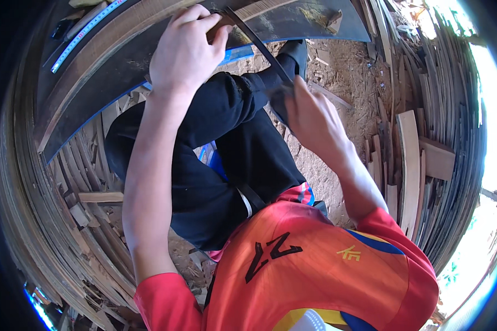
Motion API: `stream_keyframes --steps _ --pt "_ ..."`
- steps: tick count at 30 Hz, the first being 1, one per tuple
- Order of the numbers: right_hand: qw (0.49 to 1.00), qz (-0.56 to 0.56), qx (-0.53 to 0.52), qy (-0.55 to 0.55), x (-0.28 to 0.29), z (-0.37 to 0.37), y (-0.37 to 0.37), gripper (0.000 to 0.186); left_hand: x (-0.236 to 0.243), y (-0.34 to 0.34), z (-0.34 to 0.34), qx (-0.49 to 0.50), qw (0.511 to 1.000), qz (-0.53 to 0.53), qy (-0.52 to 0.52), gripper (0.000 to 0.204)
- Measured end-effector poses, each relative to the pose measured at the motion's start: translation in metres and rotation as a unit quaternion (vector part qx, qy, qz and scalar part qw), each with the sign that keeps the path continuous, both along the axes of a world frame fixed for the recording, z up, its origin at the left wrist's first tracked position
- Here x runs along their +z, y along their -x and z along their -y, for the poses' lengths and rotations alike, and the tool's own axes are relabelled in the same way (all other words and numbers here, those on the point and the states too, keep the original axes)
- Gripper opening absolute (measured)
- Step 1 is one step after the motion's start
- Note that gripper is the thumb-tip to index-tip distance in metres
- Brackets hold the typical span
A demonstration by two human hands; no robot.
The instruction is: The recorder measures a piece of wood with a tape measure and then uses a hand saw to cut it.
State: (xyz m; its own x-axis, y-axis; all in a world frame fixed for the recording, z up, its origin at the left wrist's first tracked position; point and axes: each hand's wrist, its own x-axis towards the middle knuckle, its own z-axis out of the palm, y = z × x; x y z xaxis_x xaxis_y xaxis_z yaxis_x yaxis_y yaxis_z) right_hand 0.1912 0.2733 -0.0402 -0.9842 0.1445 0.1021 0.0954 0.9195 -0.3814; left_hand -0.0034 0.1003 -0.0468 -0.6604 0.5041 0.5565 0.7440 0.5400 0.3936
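At the top, my left hand [188,49] has its fingers curled around a small wooden piece [222,32] above a dark board [124,71]. A long, narrow dark metal tool [257,42] slants from the fingers of my left hand down to my right hand [315,118], which is closed on its lower end; this hand is slightly blurred. The tool's upper tip lies beside or against the wooden piece; I cannot tell which. A pale curved wood strip [94,55] runs along the board.
A tape measure [74,47] lies at the upper left. Stacked wood strips [408,165] line both sides. My crossed legs [199,116] are under the board's near edge, over a dirt floor [342,71] strewn with wood scraps. Bright daylight shows at the right.
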Motion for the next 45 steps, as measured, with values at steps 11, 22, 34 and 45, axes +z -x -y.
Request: stream_keyframes --steps 11,22,34,45 --pt "1.0 -0.009 0.01 0.003 0.003 -0.003 0.006 0.022 -0.007 0.002 -0.003 -0.02 1.0 -0.014 -0.018 0.026" --pt "0.999 0.033 0.01 -0.03 0.011 -0.003 0.016 0.023 -0.008 0.004 -0.002 -0.031 0.998 -0.048 -0.024 0.027" --pt "0.999 0.001 0.025 -0.034 0.009 0.0 0.041 0.022 0.021 -0.014 -0.001 0.015 0.999 0.051 0.004 0.025" --pt "0.998 -0.043 0.05 -0.024 0.002 0.002 0.046 0.023 0.011 -0.003 -0.004 -0.008 1.0 0.026 -0.009 0.026"
